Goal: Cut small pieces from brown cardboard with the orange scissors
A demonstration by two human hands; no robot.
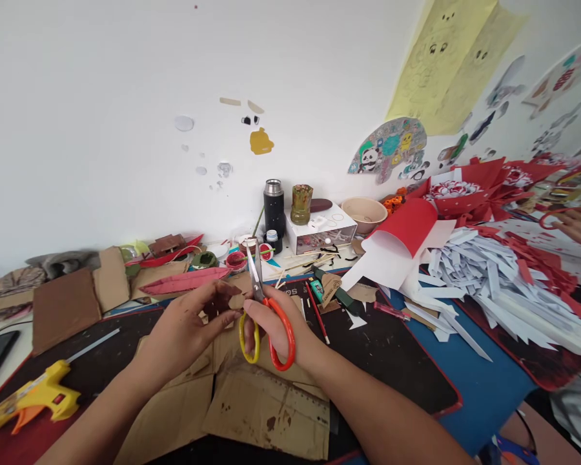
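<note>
My right hand [290,318] grips a pair of scissors [258,290] by its yellow and orange-red handles. The metal blades point up and away from me and stand slightly apart. To the left, my left hand [186,330] pinches a small piece of cardboard [238,301] between thumb and fingers, close to the scissors' pivot. Part of that piece is hidden by the fingers. Beneath both hands lies a larger stained cardboard sheet [266,413], with a clear ruler [300,395] on it.
A yellow hot glue gun [48,391] lies at the left, near a brown cardboard square [66,310]. A black flask [274,210] and a white box [322,232] stand by the wall. White paper strips [484,278] pile up at the right, near another person's hand [578,226].
</note>
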